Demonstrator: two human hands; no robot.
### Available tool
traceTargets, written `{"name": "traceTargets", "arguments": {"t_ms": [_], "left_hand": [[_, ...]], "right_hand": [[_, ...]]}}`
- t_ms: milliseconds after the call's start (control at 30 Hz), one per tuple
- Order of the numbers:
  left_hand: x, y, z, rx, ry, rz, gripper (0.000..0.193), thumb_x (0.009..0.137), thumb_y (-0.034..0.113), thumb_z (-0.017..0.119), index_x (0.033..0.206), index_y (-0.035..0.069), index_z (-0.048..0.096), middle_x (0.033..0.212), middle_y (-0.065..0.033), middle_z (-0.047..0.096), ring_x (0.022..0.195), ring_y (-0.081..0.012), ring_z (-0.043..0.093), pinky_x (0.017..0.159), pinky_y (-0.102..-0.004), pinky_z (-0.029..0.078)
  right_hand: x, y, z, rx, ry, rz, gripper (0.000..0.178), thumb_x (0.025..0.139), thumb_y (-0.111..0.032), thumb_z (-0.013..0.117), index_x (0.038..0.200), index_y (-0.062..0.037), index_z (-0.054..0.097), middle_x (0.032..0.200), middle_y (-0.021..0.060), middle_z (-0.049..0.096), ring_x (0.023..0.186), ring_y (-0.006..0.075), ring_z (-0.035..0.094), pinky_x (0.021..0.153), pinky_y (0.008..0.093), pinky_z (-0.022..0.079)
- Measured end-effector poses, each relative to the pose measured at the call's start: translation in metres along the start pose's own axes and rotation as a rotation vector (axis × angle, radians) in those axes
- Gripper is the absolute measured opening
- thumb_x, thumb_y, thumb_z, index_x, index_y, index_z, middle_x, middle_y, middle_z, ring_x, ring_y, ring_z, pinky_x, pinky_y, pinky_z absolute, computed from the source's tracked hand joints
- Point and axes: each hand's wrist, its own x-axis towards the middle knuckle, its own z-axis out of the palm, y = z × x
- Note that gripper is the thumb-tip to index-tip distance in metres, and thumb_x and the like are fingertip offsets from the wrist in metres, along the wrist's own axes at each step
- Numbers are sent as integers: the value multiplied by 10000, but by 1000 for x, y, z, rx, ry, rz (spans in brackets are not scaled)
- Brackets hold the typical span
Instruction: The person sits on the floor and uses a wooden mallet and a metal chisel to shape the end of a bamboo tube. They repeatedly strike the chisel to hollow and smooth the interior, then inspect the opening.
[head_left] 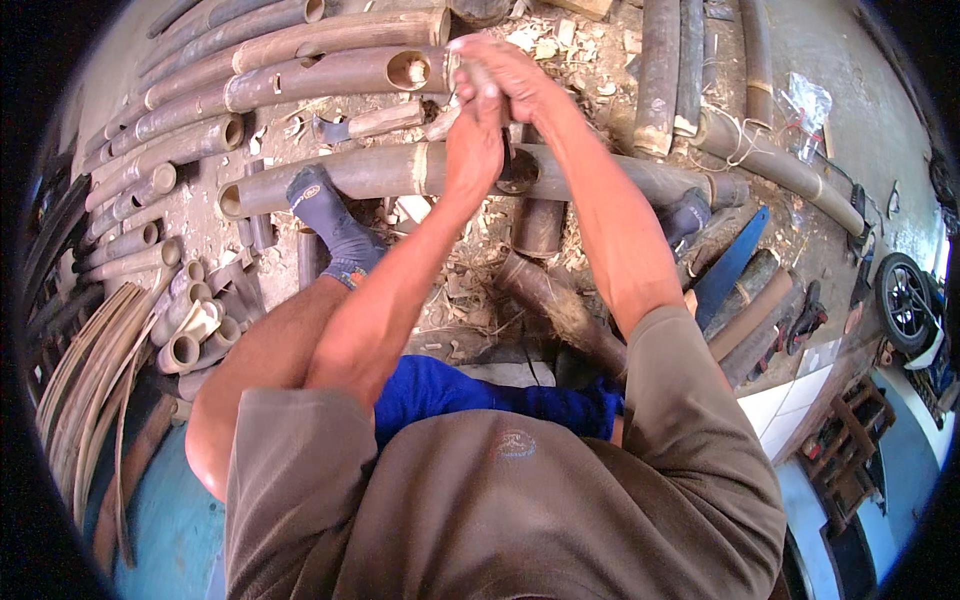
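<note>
A bamboo pole [390, 172] lies crosswise in front of me, with an opening [518, 172] cut in its upper side. My left hand [478, 125] is closed around the upright handle of a narrow tool that looks like a chisel. Its dark blade [507, 150] points down at the opening; the tip is hard to make out. Over the handle's top, my right hand [512, 80] is closed against it, its fingers partly hidden. My feet, in dark socks [325, 215], rest against the pole on either side of my hands.
Beyond the pole lies a short wooden-handled tool [385, 120] among wood chips. Several more bamboo poles [330, 75] stretch across the far left. A blue saw blade [732, 268] leans at right. Bent bamboo strips [90, 380] are at left, a wheel [903, 300] at far right.
</note>
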Motion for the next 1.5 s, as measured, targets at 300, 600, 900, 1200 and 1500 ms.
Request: {"name": "traceTargets", "arguments": {"t_ms": [300, 600, 900, 1200, 1500], "left_hand": [[-70, -1, 18, -783, 309, -227, 642, 1133, 502, 280, 1329, -55, 532, 1196, -171, 623, 1017, -226, 593, 806, -291, 501], [21, 94, 0, 232, -188, 232, 599, 873, 556, 704, 1109, 7, 661, 973, -230, 734, 910, -383, 711, 810, -497, 528], [70, 34, -24, 680, -209, 381, 623, 881, 515, 729, 1277, 54, 592, 1013, -226, 737, 984, -396, 715, 835, -533, 546], [38, 64, -18, 574, -44, 529, 643, 926, 574, 664, 1237, 11, 661, 1192, -246, 649, 1126, -400, 626, 909, -503, 541], [-7, 175, -61, -431, -127, 295, 995, 739, 560, 854, 1393, -87, 474, 1228, -243, 663, 1096, -298, 659, 993, -417, 521]], "right_hand": [[-17, 28, 64, -866, -329, 13, 508, 846, -507, 809, 1146, -109, 712, 929, 87, 711, 840, 177, 649, 743, 327, 529], [-138, -50, -122, -1254, 1146, -159, 774, 947, -603, 621, 1452, -30, 496, 1252, 357, 628, 1121, 517, 644, 983, 555, 500], [-121, -2, -171, -1174, 1148, 43, 854, 809, -519, 773, 1416, 6, 482, 1176, 301, 674, 1048, 450, 694, 919, 540, 546], [-173, -15, -38, -88, 647, -187, 420, 939, -262, 691, 1174, 67, 579, 832, 175, 713, 693, 294, 732, 574, 390, 631], [-245, 89, 94, -1095, 820, -484, 874, 834, -284, 800, 1523, 29, 364, 1366, 322, 528, 1235, 484, 551, 1020, 508, 473]]}}
